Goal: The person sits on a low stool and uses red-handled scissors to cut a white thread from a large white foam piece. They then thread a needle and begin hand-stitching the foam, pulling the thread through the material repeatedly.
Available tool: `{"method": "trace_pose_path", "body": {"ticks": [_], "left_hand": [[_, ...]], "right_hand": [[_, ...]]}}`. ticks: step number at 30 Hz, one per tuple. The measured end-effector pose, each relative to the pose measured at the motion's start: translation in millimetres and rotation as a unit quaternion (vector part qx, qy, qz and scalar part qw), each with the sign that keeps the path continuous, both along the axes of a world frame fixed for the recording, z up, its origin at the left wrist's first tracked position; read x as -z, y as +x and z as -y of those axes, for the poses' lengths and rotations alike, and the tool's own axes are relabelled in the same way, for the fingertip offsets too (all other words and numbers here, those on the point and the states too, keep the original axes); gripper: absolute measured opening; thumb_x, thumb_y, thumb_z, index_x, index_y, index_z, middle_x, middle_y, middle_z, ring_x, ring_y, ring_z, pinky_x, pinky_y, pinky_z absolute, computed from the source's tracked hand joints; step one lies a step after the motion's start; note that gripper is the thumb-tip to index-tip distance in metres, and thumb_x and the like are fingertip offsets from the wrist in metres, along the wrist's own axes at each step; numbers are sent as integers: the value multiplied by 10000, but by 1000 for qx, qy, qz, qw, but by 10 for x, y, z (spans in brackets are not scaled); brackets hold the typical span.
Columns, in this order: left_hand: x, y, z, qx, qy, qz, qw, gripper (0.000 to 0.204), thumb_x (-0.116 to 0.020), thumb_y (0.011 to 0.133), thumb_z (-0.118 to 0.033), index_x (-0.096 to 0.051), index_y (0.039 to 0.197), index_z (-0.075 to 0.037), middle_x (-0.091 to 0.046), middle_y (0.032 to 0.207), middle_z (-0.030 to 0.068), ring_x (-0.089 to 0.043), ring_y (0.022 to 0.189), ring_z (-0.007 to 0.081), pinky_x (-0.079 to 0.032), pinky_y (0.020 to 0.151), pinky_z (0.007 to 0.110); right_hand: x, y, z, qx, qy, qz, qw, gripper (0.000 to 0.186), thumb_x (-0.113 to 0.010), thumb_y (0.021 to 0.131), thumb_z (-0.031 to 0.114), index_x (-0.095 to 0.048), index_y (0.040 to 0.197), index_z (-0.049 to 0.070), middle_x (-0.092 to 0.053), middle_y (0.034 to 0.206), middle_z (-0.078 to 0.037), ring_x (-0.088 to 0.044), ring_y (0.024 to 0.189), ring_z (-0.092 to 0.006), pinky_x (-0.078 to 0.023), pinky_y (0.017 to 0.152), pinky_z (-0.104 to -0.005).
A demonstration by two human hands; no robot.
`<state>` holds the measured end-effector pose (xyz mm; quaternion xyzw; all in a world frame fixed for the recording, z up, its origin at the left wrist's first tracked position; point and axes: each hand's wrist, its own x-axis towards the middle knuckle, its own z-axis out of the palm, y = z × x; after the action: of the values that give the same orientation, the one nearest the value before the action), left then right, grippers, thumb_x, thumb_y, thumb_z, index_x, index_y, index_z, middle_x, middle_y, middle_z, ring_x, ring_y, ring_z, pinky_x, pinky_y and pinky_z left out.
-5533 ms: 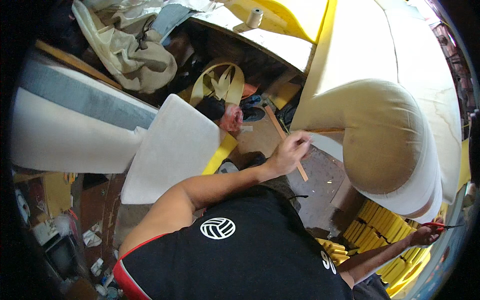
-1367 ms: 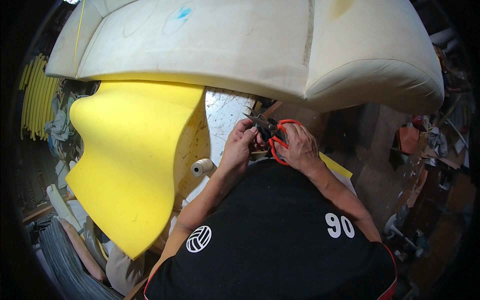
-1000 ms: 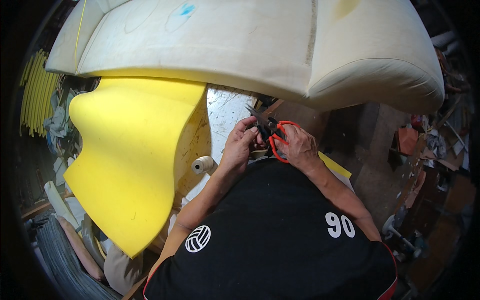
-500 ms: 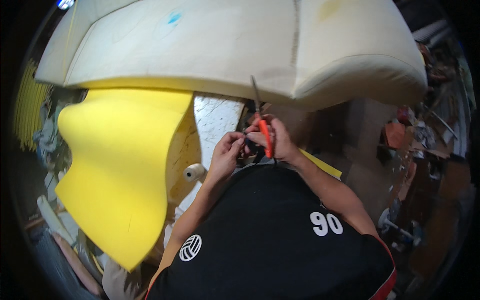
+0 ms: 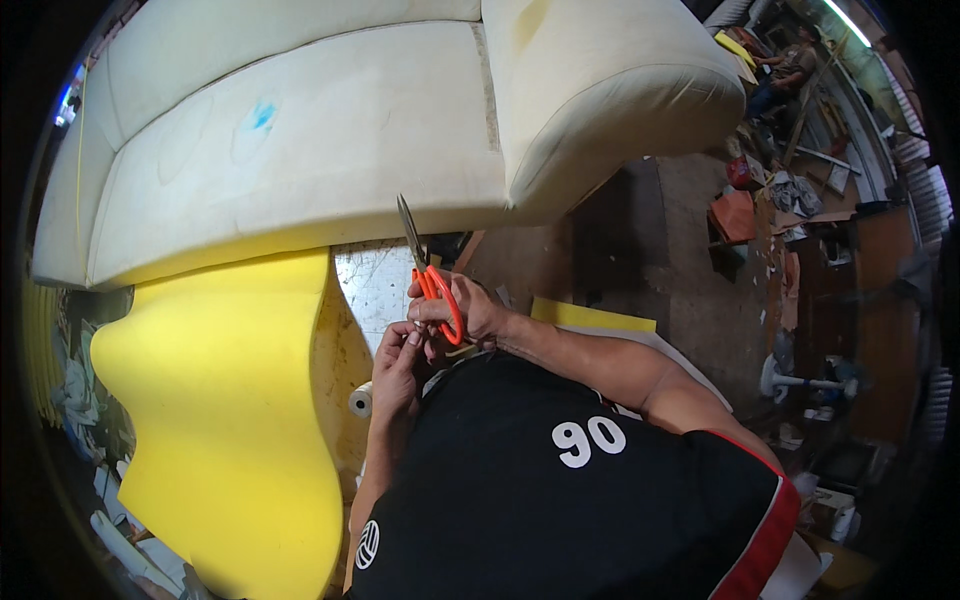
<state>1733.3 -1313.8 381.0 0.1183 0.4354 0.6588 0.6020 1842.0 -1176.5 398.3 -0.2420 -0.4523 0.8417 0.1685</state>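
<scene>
head view: the right hand [image 5: 470, 312] is closed through the orange loops of the scissors [image 5: 432, 275], blades shut and pointing up toward the cream sofa frame [image 5: 300, 150], which keeps the tips off the body. the left hand [image 5: 398, 362] sits just below, fingertips pinched on something too small to identify, close to the chest beside the yellow foam sheet [image 5: 230, 420].

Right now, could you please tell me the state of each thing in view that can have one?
scissors: orange handles gripped, blades closed, pointing up toward the sofa.
right hand: closed on the scissors' handles.
left hand: fingertips pinched together beside the handles; what they pinch is too small to tell.
yellow foam sheet: cut to a wavy outline, lying flat.
sofa: bare cream padding, uncovered.
tape roll: lying on its side.
</scene>
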Motion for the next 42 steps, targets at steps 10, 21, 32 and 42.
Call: {"method": "trace_pose_path", "body": {"ticks": [10,21,32,42], "left_hand": [[45,-97,278,8,35,100,994,89,-535,993,-166,-518,1017,-82,-557,789,15,-547,723,118,-476,691,275],[118,-79,411,-39,51,3,998,127,-537,998,-161,-546,1019,-36,-584,790,15,-547,725,98,-454,680,246],[30,-131,459,-52,8,-26,998,141,-556,987,-165,-554,1013,-26,-581,788,17,-555,740,104,-467,695,266],[150,-184,436,-40,11,-39,998,130,-558,988,-159,-558,1010,-31,-589,818,9,-553,747,83,-463,683,245]], "right_hand": [[7,-148,259,-10,-70,-28,997,298,-698,816,94,-531,1032,-25,-599,833,-65,-616,754,-132,-506,661,-269],[1,-67,457,44,35,90,994,365,-674,814,45,-480,1119,-6,-606,889,-83,-599,729,-130,-512,639,-269],[-170,-252,457,1,1,95,995,391,-672,828,67,-460,1141,-33,-592,903,-84,-596,748,-136,-515,655,-278],[-23,-292,411,-21,26,93,995,352,-685,818,61,-493,1104,-14,-593,898,-68,-589,742,-120,-498,641,-256]]}}
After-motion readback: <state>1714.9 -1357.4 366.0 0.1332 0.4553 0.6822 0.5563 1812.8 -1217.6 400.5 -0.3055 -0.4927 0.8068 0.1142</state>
